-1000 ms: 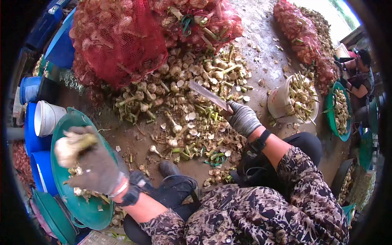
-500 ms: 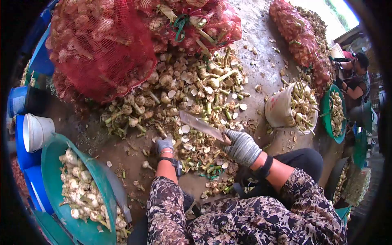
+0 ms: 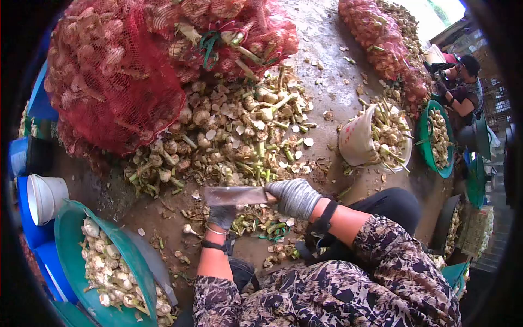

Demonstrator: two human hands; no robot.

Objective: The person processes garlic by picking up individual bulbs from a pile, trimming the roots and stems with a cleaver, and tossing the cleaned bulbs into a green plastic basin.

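Observation:
My right hand [image 3: 294, 197], in a grey knit glove, is wrapped round the handle of a wide-bladed knife [image 3: 237, 195]. The blade points left and lies across the top of my left hand [image 3: 222, 217], also gloved. It covers the left fingers, so what they hold, if anything, is hidden. Beyond the blade spreads a heap of garlic bulbs [image 3: 204, 122] with cut stalks and loose skins. A single small garlic bulb [image 3: 189, 229] rests on the floor just left of my left wrist.
Red mesh sacks of garlic [image 3: 114, 76] stand at the back left. A green basin of garlic bulbs [image 3: 81, 234] tilts at the left, by a white bucket [image 3: 48, 197]. To the right are a white bucket of stalks [image 3: 354, 143], a green basin [image 3: 422, 139] and another person [image 3: 467, 92].
My right hand has brought the knife left and down, turning the blade level over my left hand. My left hand has drawn back towards me. The whole view has shifted slightly.

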